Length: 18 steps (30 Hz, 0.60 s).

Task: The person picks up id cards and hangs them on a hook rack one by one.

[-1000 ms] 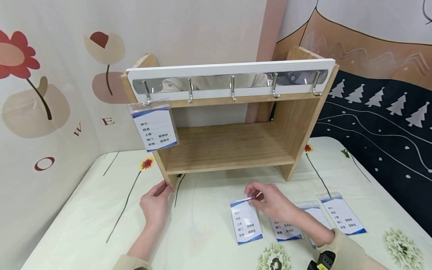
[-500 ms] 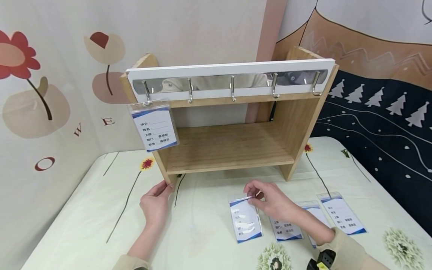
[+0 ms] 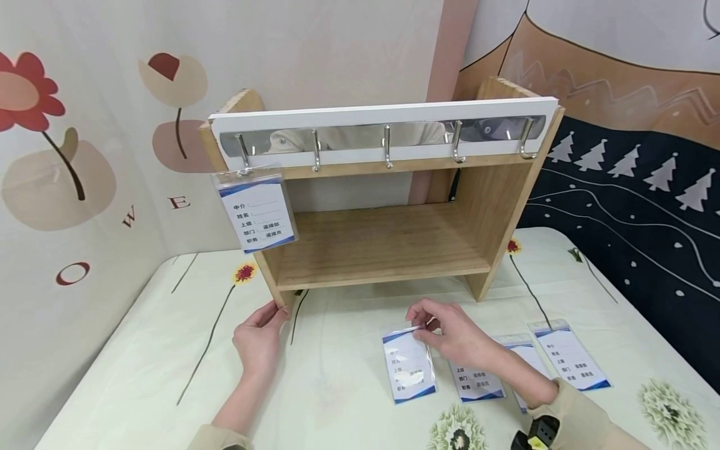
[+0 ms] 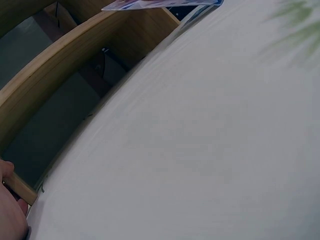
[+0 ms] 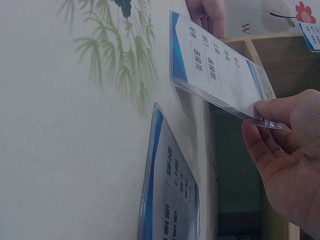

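My left hand (image 3: 260,340) grips the foot of the left side panel of a wooden shelf (image 3: 382,240). My right hand (image 3: 455,334) pinches the top edge of an ID badge in a clear sleeve (image 3: 409,369) between thumb and fingers. In the right wrist view this held badge (image 5: 215,65) is tilted, its pinched end raised off the cloth; whether its lower end touches is unclear. Another badge (image 3: 255,212) hangs from the leftmost metal hook (image 3: 244,150). Under and beside my right forearm lie three more badges, the nearest (image 3: 477,382) partly covered by it.
A white rail (image 3: 360,114) with several metal hooks runs along the shelf's upper front. The shelf stands on a pale flowered cloth (image 3: 343,387). Behind it hangs a patterned curtain (image 3: 349,50), and a dark one with printed trees (image 3: 613,200) is at the right.
The held badge has tilted and risen very slightly, with glare now across its print. My left hand, the shelf and the other badges stay where they were.
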Each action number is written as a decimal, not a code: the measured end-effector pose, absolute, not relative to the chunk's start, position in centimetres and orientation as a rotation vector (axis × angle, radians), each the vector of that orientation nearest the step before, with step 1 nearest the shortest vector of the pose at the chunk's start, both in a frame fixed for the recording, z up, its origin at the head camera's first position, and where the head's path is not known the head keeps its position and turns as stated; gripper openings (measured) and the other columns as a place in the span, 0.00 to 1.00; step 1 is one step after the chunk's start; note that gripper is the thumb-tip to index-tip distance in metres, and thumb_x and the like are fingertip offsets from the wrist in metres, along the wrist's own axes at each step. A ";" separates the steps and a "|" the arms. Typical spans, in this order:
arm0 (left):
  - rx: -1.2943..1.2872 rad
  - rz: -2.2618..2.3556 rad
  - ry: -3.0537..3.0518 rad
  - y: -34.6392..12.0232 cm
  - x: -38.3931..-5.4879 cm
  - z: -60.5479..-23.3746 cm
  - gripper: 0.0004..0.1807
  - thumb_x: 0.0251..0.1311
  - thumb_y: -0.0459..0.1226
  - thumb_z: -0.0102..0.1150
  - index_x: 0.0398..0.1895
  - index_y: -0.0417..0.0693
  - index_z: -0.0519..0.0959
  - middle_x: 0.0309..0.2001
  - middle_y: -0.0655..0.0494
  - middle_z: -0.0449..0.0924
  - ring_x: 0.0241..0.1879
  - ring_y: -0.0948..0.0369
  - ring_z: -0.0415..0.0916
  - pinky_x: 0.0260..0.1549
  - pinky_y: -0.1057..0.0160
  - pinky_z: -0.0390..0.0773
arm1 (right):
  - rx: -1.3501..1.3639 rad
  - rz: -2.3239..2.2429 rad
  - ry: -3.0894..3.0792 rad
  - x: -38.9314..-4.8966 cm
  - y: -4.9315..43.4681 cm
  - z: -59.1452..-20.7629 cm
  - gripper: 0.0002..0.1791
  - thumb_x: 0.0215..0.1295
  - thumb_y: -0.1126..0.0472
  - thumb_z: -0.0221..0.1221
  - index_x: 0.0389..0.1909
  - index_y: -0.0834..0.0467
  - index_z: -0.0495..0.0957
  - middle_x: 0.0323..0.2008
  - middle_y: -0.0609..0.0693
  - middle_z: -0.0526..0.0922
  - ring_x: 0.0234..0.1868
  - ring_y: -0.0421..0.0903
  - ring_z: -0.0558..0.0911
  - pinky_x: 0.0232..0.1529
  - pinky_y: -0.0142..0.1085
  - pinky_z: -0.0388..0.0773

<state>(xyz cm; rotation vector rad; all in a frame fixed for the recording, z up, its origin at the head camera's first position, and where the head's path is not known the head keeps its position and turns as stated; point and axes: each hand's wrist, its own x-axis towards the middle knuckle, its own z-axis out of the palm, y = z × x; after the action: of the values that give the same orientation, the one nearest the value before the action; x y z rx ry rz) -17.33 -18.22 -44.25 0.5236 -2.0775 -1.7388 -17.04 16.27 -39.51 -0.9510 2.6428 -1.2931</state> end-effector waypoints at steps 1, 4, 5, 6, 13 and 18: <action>0.526 -1.738 -2.079 -18.2 -17.4 -44.3 0.18 0.65 0.35 0.68 0.55 0.36 0.84 0.51 0.39 0.85 0.34 0.81 0.80 0.36 0.80 0.79 | -0.955 -1.299 2.640 -17.0 16.3 -39.5 0.11 0.67 0.74 0.63 0.48 0.61 0.79 0.38 0.43 0.81 0.42 0.41 0.80 0.44 0.34 0.82; 0.531 -1.737 -2.080 -18.3 -17.4 -44.3 0.18 0.65 0.35 0.68 0.56 0.36 0.84 0.51 0.40 0.85 0.34 0.82 0.80 0.37 0.80 0.79 | -0.961 -1.315 2.636 -17.0 16.2 -39.4 0.12 0.67 0.74 0.63 0.48 0.61 0.79 0.39 0.43 0.82 0.42 0.41 0.80 0.45 0.34 0.82; 0.532 -1.737 -2.080 -18.3 -17.4 -44.3 0.18 0.65 0.35 0.67 0.56 0.36 0.84 0.51 0.40 0.85 0.34 0.82 0.80 0.37 0.80 0.79 | -0.962 -1.320 2.634 -17.0 16.2 -39.4 0.12 0.67 0.74 0.63 0.48 0.61 0.79 0.39 0.43 0.82 0.42 0.41 0.81 0.45 0.34 0.82; 0.532 -1.737 -2.082 -18.3 -17.4 -44.3 0.18 0.65 0.35 0.67 0.56 0.36 0.84 0.51 0.40 0.85 0.35 0.82 0.80 0.37 0.80 0.79 | -0.964 -1.325 2.631 -17.0 16.2 -39.4 0.12 0.67 0.74 0.63 0.48 0.61 0.79 0.40 0.43 0.82 0.42 0.41 0.81 0.45 0.34 0.82; 0.533 -1.734 -2.083 -18.2 -17.3 -44.2 0.18 0.65 0.35 0.68 0.56 0.36 0.84 0.51 0.40 0.85 0.35 0.81 0.80 0.36 0.80 0.78 | -0.950 -1.352 2.632 -16.8 16.1 -39.1 0.11 0.68 0.73 0.63 0.49 0.62 0.79 0.41 0.45 0.83 0.44 0.43 0.82 0.46 0.35 0.82; 0.535 -1.732 -2.089 -18.2 -17.3 -44.2 0.18 0.65 0.35 0.68 0.56 0.36 0.84 0.51 0.40 0.85 0.35 0.81 0.80 0.36 0.80 0.78 | -0.962 -1.358 2.646 -16.9 16.2 -38.6 0.11 0.67 0.73 0.63 0.49 0.61 0.79 0.41 0.46 0.83 0.44 0.43 0.82 0.47 0.36 0.83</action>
<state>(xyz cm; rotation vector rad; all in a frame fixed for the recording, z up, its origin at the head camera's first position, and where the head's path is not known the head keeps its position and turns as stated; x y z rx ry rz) -17.32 -18.20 -44.19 0.5348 -2.0891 -1.7319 -16.87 16.24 -38.65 -0.9620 2.6458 -1.3579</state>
